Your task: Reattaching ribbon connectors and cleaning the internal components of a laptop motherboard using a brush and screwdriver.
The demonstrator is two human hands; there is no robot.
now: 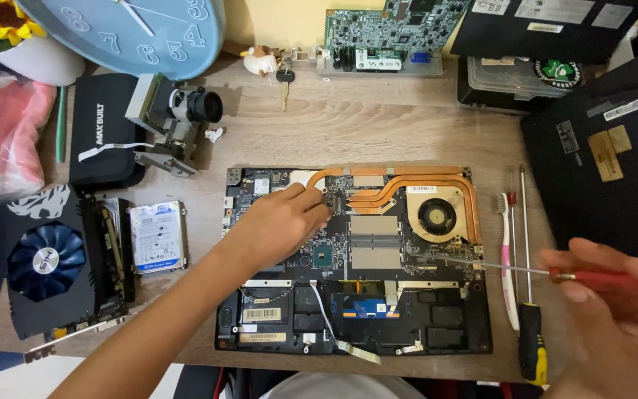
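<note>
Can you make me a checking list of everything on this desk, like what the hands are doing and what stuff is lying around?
Surface: wooden desk, crowded.
Job's things: opened laptop with copper heat pipes and fan; red-handled screwdriver.
Clutter: hard drive, graphics card, toothbrush, black-and-yellow screwdriver, keys, wall clock.
Grippers: left hand rests on the laptop's board; right hand holds the red-handled screwdriver.
Cables: white ribbon cable loose inside the laptop.
Surroundings: circuit board, black laptop parts.
</note>
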